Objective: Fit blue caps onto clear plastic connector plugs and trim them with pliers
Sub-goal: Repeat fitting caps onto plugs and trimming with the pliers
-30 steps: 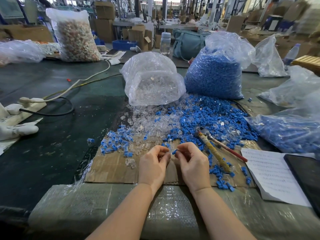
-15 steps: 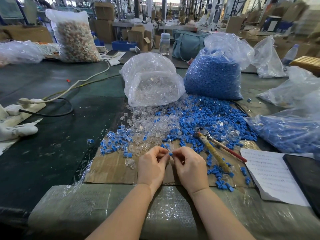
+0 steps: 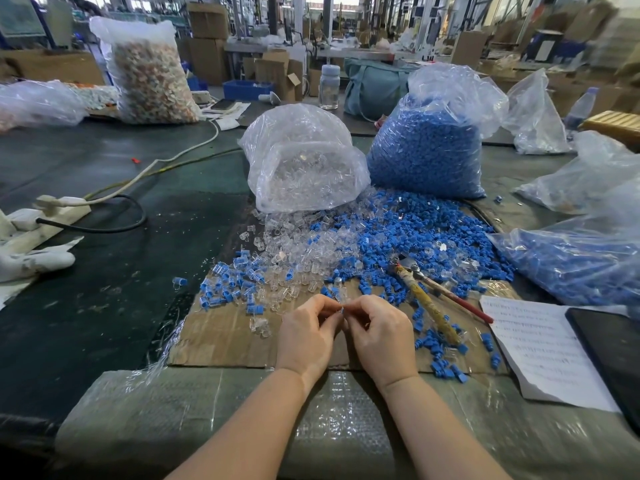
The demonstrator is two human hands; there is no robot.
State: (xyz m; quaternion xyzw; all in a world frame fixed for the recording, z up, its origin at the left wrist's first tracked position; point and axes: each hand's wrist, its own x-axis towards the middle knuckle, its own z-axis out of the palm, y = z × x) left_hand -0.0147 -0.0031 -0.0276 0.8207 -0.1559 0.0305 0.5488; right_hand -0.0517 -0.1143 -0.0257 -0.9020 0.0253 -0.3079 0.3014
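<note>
Left hand [image 3: 306,336] and right hand [image 3: 381,336] pinch blue cap [image 3: 342,309] together; small capped pile [image 3: 232,289] done; loose heap [image 3: 398,237] left; pliers [image 3: 429,299] idle.

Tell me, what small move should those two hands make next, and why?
Probably press the blue cap fully home. The left hand and right hand pinch it together between their fingertips, and the pliers lie untouched on the cardboard, so trimming seems to come later.
</note>
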